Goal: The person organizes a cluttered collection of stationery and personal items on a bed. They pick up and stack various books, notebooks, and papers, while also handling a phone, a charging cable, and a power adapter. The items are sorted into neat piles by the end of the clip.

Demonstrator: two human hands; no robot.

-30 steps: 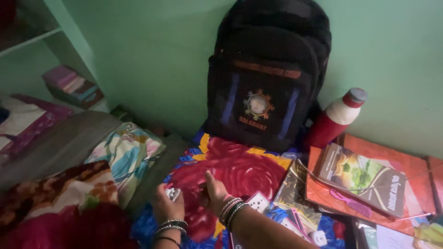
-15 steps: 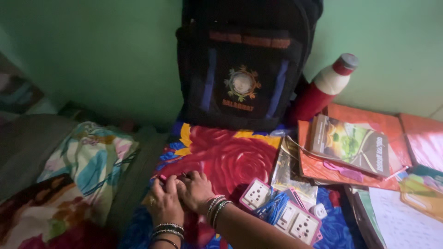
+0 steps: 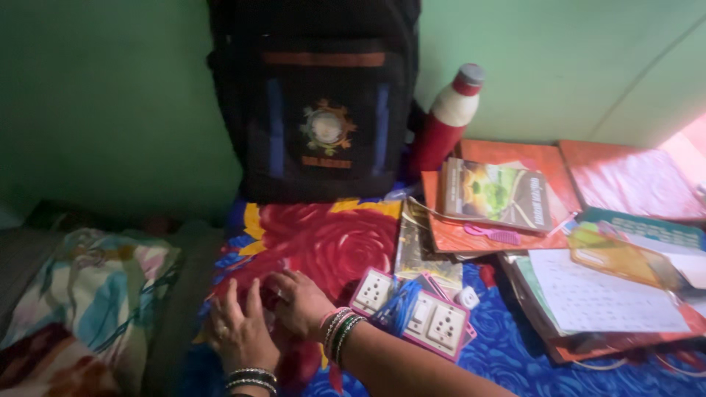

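Observation:
Both of my hands rest on the red-and-blue floral bedsheet (image 3: 346, 235). My left hand (image 3: 239, 332) lies flat, palm down, fingers spread, with bangles at the wrist. Touching it on the right, my right hand (image 3: 298, 301) presses down with its fingers curled; whether anything lies under them is hidden. Just right of my right wrist are two pink switch boards with white sockets (image 3: 441, 325), a blue cord (image 3: 401, 309) bundled between them.
A black backpack (image 3: 316, 110) leans on the green wall, a red-and-white bottle (image 3: 445, 121) beside it. Books (image 3: 496, 195), orange folders (image 3: 625, 176), a pink comb (image 3: 493, 235) and printed papers (image 3: 603, 298) cover the right side. A floral pillow (image 3: 95, 294) lies at left.
The view has swung right and down. My left hand held a small silvery thing a second ago; now both hands lie pressed together on the sheet and that thing is out of sight.

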